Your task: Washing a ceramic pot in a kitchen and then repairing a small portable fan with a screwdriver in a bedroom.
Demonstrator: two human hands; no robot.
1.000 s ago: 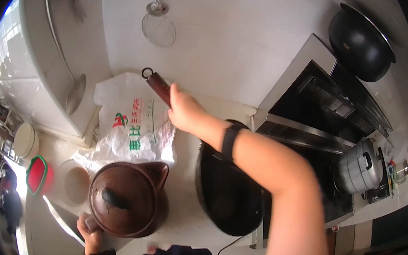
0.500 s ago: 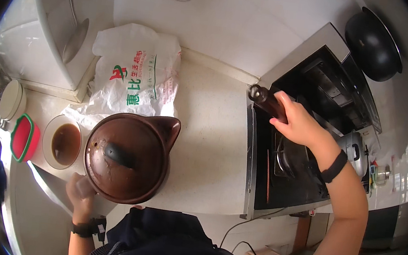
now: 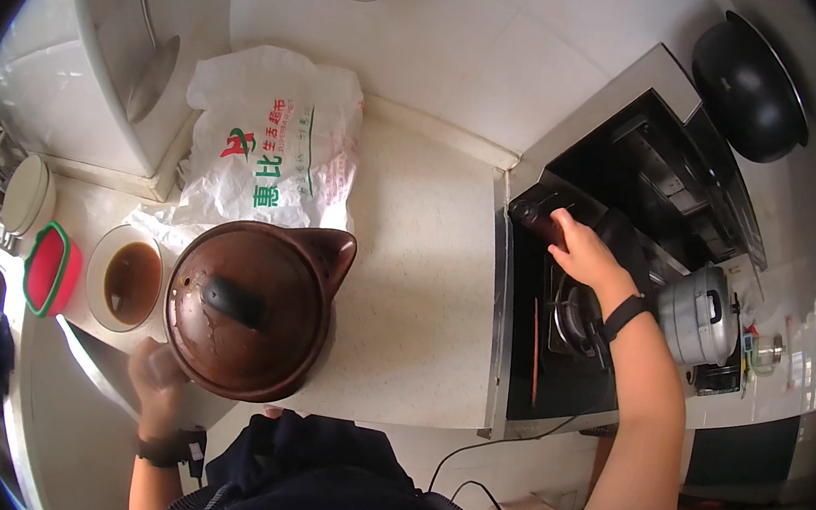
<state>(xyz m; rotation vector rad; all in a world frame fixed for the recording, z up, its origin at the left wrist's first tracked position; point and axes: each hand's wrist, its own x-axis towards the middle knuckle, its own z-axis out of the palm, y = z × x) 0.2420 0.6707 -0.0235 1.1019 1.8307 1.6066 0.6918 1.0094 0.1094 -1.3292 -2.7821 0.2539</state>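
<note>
Counter [image 3: 414, 286], left hand [image 3: 152, 382] clasping pot handle [image 3: 166, 365], right hand [image 3: 587, 254] clasping dark handle [image 3: 537, 219]

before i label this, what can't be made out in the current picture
Head view: inside of the brown pot, hidden by its lid.
Head view: fingers of the left hand, blurred.
Head view: far end of the dark handle, lost behind the right hand and against the dark stove.

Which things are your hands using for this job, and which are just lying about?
In use: brown pot (left hand); pan handle (right hand).

Seemingly just about: bag, red tub, ladle, grey pot.
</note>
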